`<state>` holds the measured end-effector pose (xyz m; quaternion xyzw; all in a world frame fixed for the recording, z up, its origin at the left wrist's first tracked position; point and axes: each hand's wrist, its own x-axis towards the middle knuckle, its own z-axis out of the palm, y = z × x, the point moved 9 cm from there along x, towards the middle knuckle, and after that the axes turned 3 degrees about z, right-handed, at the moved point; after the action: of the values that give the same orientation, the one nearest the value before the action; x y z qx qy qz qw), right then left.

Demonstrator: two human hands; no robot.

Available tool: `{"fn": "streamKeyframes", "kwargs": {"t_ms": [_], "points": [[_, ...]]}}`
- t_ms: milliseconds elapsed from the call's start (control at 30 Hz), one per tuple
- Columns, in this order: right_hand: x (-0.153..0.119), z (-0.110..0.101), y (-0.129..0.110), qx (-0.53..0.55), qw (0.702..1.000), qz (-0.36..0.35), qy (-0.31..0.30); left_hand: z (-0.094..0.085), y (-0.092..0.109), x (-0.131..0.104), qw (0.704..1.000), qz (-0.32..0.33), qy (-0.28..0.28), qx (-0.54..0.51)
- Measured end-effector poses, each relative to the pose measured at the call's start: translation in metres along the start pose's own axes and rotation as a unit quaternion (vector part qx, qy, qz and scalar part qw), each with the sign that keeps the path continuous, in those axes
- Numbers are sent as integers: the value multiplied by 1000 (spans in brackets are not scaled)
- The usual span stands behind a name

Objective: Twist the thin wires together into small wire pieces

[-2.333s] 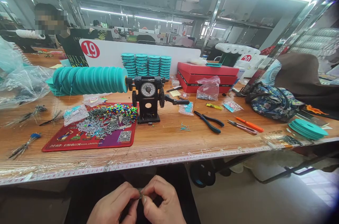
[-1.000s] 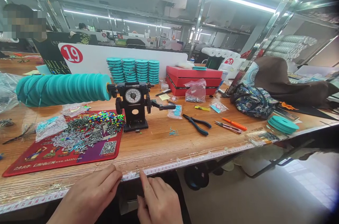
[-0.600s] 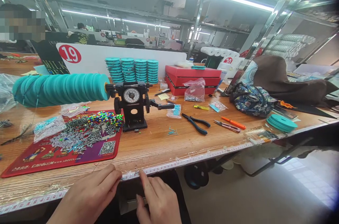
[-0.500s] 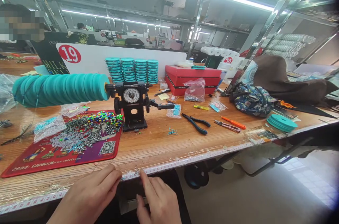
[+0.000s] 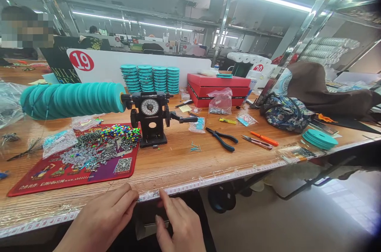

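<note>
My left hand [image 5: 108,212] is at the bench's front edge, its thumb and fingertips pinched together beside the tape measure strip [image 5: 205,181]. What it pinches is too small to make out. Just to its right, my right hand [image 5: 181,220] rests its index fingertip on the edge, the thumb held apart below. A tiny metallic bit [image 5: 154,193] lies on the strip between the two hands. Behind the left hand is a red mat [image 5: 71,180] covered with small metal swivels [image 5: 102,156] and coloured beads [image 5: 122,132].
A black hand-crank winder [image 5: 151,125] carries a long row of turquoise foam spools [image 5: 74,99]. Pliers [image 5: 222,139], snips [image 5: 257,142] and an orange pen [image 5: 264,137] lie to the right. Stacked turquoise spools [image 5: 145,79] and a red box [image 5: 218,89] stand behind. Another person sits far left.
The view has shifted slightly, so the bench appears a little farther right. Both hands keep nearly the same place at the edge, with only small finger movement.
</note>
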<state>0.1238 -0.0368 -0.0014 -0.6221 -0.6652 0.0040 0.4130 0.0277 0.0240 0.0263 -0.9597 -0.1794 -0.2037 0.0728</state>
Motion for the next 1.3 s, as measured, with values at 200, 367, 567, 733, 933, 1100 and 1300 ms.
{"fn": "streamKeyframes", "kwargs": {"t_ms": [200,367,567,733,933,1100,1300], "points": [[1,0,-1,0,1000,-3,0,6,-4,-3,999,-30,-24,-34],[1,-1,1,17,1000,1,-8,6,-6,-2,994,-60,-46,-76],[2,-1,1,14,1000,-9,-14,0,-19,-10,995,-70,-61,-45],[3,-2,1,15,1000,-23,-10,-11,-28,-22,998,-54,-31,-6],[1,1,1,10,999,-26,-17,-12,-29,-27,998,-52,-32,6],[3,0,1,8,999,-21,-25,-7,-30,-30,997,-54,-47,7],[2,-1,1,6,1000,-22,-21,-8,-31,-33,998,-56,-36,-7]]}}
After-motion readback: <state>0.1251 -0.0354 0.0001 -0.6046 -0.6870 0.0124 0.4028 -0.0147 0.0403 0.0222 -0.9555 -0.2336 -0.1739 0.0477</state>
